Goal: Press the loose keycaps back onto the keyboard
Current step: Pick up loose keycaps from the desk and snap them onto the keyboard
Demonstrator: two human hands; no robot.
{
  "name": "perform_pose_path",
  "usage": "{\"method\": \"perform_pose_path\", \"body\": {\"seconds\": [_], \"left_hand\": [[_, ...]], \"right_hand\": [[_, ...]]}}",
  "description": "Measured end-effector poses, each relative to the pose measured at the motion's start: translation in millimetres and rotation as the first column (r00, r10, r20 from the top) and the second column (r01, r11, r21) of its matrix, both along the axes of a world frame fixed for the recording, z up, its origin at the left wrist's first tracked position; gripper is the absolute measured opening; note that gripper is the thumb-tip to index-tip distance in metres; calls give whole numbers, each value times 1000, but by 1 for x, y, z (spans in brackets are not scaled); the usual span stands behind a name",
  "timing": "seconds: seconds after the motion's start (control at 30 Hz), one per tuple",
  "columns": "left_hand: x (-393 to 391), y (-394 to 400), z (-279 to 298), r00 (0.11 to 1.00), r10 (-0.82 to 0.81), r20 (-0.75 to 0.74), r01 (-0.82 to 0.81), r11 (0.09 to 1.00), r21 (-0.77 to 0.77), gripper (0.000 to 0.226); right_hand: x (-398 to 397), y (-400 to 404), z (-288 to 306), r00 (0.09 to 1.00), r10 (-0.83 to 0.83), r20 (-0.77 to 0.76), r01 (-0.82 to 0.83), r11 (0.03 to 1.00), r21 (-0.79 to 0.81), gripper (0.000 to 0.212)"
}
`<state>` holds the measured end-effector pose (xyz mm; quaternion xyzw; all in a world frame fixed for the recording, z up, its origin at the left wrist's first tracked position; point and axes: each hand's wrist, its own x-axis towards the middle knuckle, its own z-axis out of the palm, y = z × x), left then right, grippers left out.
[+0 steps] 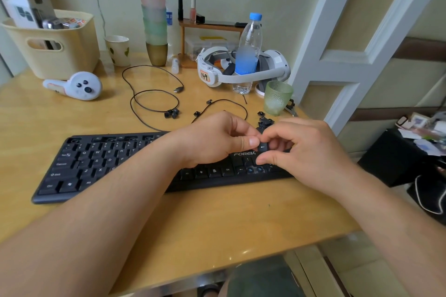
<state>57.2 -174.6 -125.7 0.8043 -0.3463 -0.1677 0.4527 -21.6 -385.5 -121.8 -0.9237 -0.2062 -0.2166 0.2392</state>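
Pinching one black keycap between them, both hands, left and right, hover above the keyboard.

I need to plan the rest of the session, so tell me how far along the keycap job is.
Done: most of the keyboard already carries its caps. In hand: both the left hand and the right hand pinch an arrow keycap above the arrow cluster, where two open sockets show. Left: loose keycaps by the cable and another pile behind the hands.
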Motion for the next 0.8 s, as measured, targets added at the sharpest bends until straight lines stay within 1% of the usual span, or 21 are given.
{"method": "perform_pose_path", "body": {"seconds": [0.17, 0.37, 0.43, 0.53, 0.6, 0.7, 0.8], "left_hand": [[3, 3, 0, 1000, 8, 7, -9, 999, 31, 16], [4, 3, 0, 1000, 11, -19, -10, 1000, 28, 19], [4, 3, -1, 1000, 12, -4, -11, 998, 60, 18], [5, 3, -1, 998, 8, 62, -17, 989, 147, 19], [5, 4, -1, 996, 12, 93, -28, 984, 177, 20], [6, 3, -2, 995, 12, 102, -32, 981, 191, 20], [7, 4, -1, 994, -7, 107, -16, 977, 212, 17]], "right_hand": [[2, 1, -4, 1000, -15, -18, 16, 999, 48, 28], [3, 4, -4, 999, -25, -43, 28, 997, 74, 25], [2, 5, -5, 998, -31, -59, 35, 997, 64, 26], [0, 5, -7, 985, -53, -163, 67, 995, 77, 24], [0, 4, -9, 976, -50, -210, 72, 993, 99, 20], [-1, 4, -12, 979, -59, -194, 75, 994, 77, 19], [-2, 4, -12, 983, -79, -166, 82, 997, 12, 17]]}}
